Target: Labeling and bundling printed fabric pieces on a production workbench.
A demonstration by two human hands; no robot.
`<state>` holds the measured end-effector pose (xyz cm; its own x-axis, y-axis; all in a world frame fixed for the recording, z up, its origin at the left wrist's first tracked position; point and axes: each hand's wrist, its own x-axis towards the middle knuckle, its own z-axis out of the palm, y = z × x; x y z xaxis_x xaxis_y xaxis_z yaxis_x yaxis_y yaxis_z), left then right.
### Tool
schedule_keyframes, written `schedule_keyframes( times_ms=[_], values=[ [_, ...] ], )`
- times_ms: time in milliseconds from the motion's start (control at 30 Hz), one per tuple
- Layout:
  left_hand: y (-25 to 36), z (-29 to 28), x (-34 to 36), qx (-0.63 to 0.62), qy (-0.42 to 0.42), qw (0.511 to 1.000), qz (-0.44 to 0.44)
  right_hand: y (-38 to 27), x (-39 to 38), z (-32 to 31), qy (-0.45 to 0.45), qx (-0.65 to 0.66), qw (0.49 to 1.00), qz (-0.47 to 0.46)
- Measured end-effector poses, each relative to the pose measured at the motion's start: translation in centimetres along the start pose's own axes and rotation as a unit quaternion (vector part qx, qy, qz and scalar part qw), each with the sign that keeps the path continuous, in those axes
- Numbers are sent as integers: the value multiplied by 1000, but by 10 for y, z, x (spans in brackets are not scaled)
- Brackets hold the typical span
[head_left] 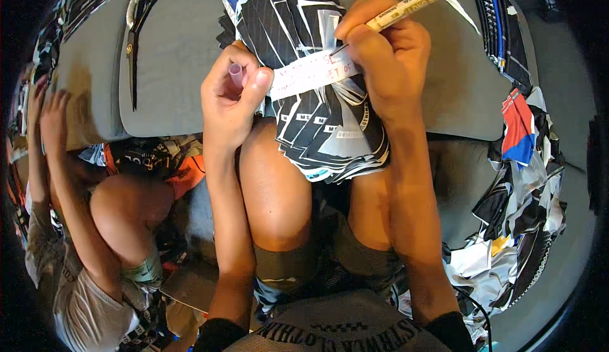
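A tan marker with a red end (424,0) is gripped in my right hand (396,66). Its dark tip meets the upper edge of a white strip (309,75) bearing red handwriting. My left hand (229,98) pinches the strip's left end between thumb and fingers. A small pinkish hollow cap (236,75) is also tucked in the left fingers. The strip lies across the middle of a bundle of black-and-white cut fabric pieces (298,120), which fans out over my knees and the grey padded surface. My right fingers hide part of the strip's right end.
Black-handled scissors (133,54) lie on the grey padded surface (168,85) to the left. Fabric stacks (501,28) lie at the far right, with heaped scraps (507,238) below. At left, another person's hands (54,114) reach among fabrics.
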<state>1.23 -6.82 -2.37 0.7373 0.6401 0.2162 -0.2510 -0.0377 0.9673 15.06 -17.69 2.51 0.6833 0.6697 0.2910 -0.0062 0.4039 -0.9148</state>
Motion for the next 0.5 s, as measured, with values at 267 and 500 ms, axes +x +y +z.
schedule_keyframes(
  times_ms=[267, 500],
  values=[
    [1, -2, -2, -1, -6, 1000, 0, -1, -7, 2, 32, -28, 999, -2],
    [0, -4, -4, 10, 6, 1000, -6, -2, -9, 4, 20, -49, 999, -8]
  ],
)
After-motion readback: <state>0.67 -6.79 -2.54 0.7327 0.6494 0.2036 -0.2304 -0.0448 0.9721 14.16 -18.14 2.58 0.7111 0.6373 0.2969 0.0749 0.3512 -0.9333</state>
